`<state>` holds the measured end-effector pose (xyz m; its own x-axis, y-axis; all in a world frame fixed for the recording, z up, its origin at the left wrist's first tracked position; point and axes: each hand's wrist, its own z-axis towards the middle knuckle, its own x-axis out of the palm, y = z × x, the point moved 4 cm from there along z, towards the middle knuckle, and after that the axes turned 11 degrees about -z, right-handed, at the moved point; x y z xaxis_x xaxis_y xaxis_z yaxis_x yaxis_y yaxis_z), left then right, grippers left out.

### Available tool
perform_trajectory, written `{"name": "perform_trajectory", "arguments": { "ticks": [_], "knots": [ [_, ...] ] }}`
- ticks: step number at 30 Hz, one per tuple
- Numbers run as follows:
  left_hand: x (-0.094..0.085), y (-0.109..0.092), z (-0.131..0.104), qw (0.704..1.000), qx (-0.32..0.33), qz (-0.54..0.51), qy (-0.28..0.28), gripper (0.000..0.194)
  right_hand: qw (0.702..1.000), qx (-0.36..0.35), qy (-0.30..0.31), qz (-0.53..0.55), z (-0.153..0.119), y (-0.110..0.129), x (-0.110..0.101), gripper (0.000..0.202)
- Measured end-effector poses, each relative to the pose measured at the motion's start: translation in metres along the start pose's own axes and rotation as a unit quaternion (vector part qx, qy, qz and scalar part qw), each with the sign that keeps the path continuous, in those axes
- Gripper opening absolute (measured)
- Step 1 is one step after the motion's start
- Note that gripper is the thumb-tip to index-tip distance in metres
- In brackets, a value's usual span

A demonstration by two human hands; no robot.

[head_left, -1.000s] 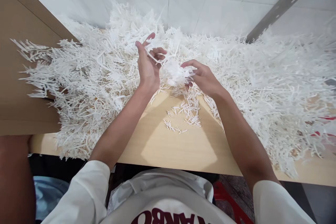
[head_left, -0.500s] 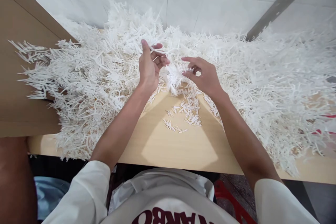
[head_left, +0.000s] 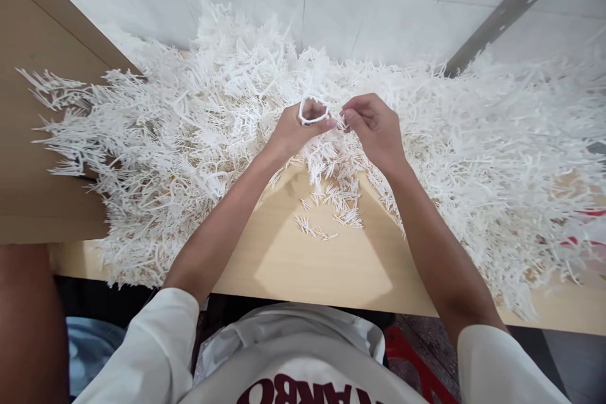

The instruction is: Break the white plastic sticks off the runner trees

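Note:
My left hand [head_left: 290, 130] is closed around a white branching strand, part of which bends up into a loop [head_left: 312, 122] above the fingers. It looks like thin plastic. Close to its right, my right hand [head_left: 380, 132] has thumb and forefinger pinched together at the strand's other end, by small white prongs. Exactly what those fingertips grip is too small to make out. Below both hands, short loose white sticks [head_left: 349, 199] lie scattered on the wooden table [head_left: 322, 274].
Tangled heaps of similar white strands cover the table on the left [head_left: 156, 145] and right [head_left: 473, 158]. A cardboard box [head_left: 47, 145] stands at the left. Behind are a tiled wall [head_left: 341, 19] and a slanted metal post [head_left: 502, 12]. Another person's arm [head_left: 31, 322] shows at lower left.
My left hand has turned inward and moved right, closing round the looped strand. My right hand's fingers have come together in a pinch, and the hands are closer.

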<state>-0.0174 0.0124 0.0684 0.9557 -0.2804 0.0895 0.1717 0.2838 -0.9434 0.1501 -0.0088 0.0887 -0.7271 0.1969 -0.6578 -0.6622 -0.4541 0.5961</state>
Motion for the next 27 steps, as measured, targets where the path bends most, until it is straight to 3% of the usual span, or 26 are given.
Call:
{"name": "perform_trajectory", "arguments": {
  "ticks": [4,8,11,17,21,27],
  "knots": [
    [-0.001,0.001,0.001,1.0,0.009,0.017,-0.007,0.033,0.998,-0.022,-0.003,-0.055,0.0,0.006,-0.003,0.037],
    [-0.002,0.002,0.001,1.0,0.003,0.027,0.001,0.041,0.999,-0.031,0.015,-0.033,-0.003,0.013,-0.004,0.038],
    [-0.002,0.004,0.0,1.0,-0.014,0.024,0.0,0.047,0.998,-0.039,0.047,-0.013,-0.003,0.013,-0.002,0.036],
    [-0.002,0.004,0.001,0.998,-0.063,-0.002,-0.014,0.059,0.998,-0.041,0.051,-0.018,-0.002,0.008,0.0,0.03],
    [-0.002,0.004,0.001,0.998,-0.057,0.003,0.015,0.053,0.998,-0.018,0.058,-0.012,-0.003,0.005,0.001,0.03],
    [0.001,0.006,-0.005,0.997,-0.019,0.019,0.065,0.04,0.998,0.035,-0.009,0.046,-0.003,-0.004,0.001,0.036]
  ]
}}
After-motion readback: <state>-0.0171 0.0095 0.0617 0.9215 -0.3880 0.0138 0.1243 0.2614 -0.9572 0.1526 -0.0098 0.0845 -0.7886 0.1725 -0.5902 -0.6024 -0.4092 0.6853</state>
